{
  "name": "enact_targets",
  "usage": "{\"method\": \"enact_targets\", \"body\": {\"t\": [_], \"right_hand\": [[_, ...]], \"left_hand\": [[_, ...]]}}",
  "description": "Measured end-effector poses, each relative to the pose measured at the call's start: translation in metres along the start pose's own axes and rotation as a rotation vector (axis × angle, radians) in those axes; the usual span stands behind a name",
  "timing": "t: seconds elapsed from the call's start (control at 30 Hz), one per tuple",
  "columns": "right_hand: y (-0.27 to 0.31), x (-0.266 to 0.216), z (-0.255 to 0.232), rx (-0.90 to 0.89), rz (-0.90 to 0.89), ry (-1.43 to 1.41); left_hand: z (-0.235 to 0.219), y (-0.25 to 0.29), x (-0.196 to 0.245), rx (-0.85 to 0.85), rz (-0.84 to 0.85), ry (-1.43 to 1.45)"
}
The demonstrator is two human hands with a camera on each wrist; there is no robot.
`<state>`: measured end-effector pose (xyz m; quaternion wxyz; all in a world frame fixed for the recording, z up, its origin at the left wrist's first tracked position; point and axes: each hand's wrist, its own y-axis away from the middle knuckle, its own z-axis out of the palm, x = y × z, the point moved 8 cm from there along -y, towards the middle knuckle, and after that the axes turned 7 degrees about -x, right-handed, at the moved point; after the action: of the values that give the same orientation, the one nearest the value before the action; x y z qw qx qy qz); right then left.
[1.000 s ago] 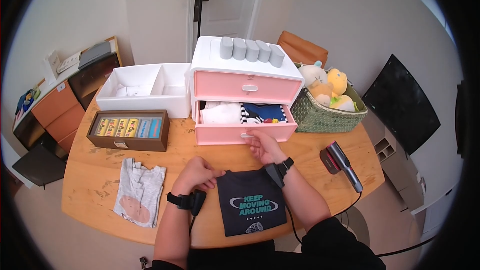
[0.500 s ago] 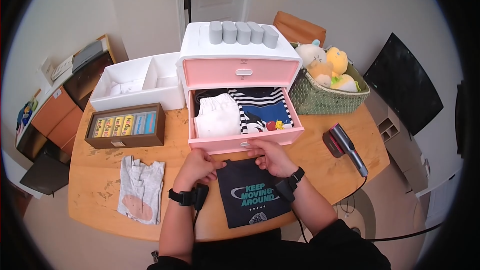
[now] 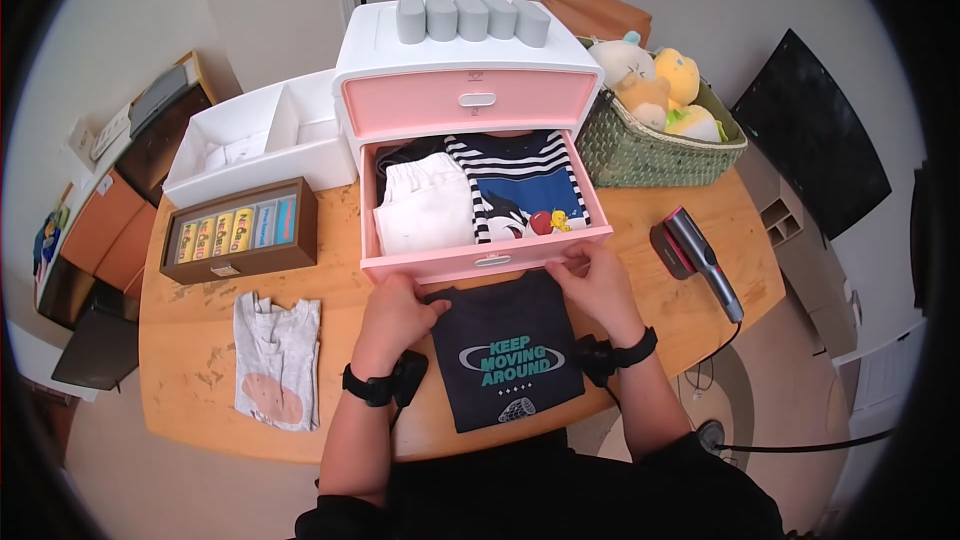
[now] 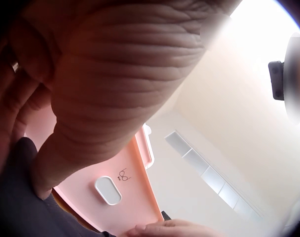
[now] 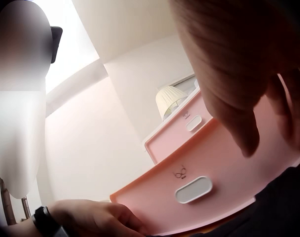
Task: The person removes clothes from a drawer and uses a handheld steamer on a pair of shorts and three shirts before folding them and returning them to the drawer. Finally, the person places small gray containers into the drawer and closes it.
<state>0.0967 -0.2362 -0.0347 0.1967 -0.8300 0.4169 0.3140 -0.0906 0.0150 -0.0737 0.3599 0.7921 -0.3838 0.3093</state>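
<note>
A folded dark T-shirt (image 3: 515, 365) with teal "KEEP MOVING AROUND" lettering lies in front of the pulled-out pink drawer (image 3: 440, 265). My left hand (image 3: 392, 315) pinches its far left corner, thumb on the cloth in the left wrist view. Over the far right corner is my right hand (image 3: 595, 285); in the right wrist view its thumb (image 5: 246, 143) and fingers stand apart before the drawer front. Inside the drawer, folded white pants (image 3: 428, 210) lie beside a striped blue garment (image 3: 520, 185), with dark cloth behind the pants.
A folded grey shirt (image 3: 275, 360) and a brown box (image 3: 240, 265) of small packs are at left, before a white divided bin (image 3: 260, 165). Grey containers (image 3: 470, 18) top the cabinet (image 3: 375, 35). At right are a plush-toy basket (image 3: 660, 162) and a hair dryer (image 3: 705, 265).
The drawer has come further out, showing more clothes. My right hand has left its handle and moved right and back to the shirt's far right corner. My left hand stays at the left corner.
</note>
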Motion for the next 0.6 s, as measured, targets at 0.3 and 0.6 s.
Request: {"method": "enact_targets", "body": {"t": [0.3,0.6], "right_hand": [[0.011,0.005,0.033,-0.363,0.21,-0.477],[0.02,0.015,0.034,-0.457,0.199,-0.721]], "left_hand": [[0.006,-0.002,0.004,-0.035,0.053,0.07],[0.007,0.009,0.013,-0.113,0.095,0.256]]}}
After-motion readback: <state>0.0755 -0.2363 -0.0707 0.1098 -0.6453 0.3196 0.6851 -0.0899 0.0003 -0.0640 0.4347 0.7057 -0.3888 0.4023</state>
